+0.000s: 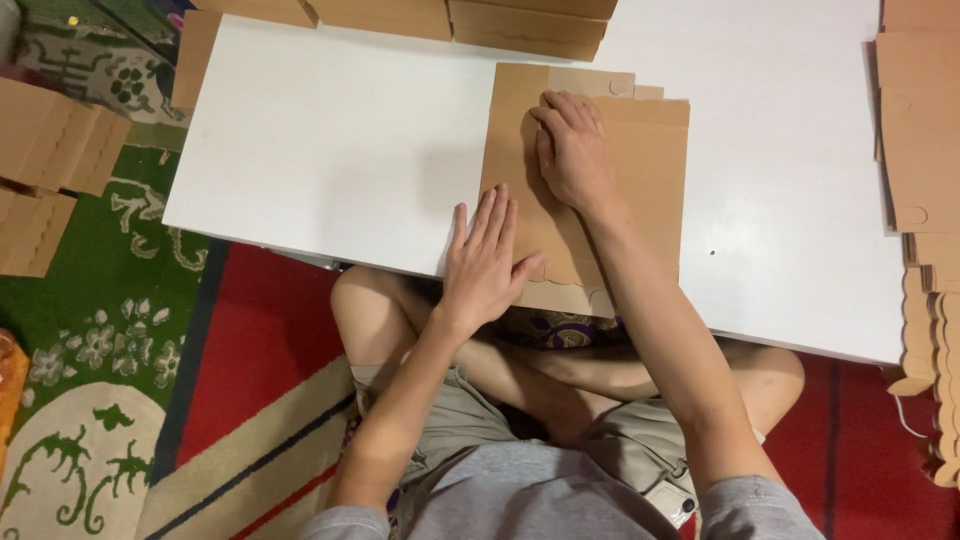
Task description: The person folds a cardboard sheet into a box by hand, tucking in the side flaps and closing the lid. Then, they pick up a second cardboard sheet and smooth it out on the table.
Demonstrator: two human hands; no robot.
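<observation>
Both hands are pressing flat on a sheet of brown cardboard (640, 180) that lies on the white table (330, 150), its near edge hanging over the side. Left hand (485, 265) sits at about 7 o'clock on the sheet, fingers spread and open, gripping nothing. Right hand (570, 150) is up near 12 o'clock, fingers together, palm down. More cardboard pieces (915, 150) are stacked at 3 o'clock.

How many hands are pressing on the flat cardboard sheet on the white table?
2. The left hand lies flat on the near left part of the cardboard sheet; the right hand presses its upper middle. No other hands show.
</observation>
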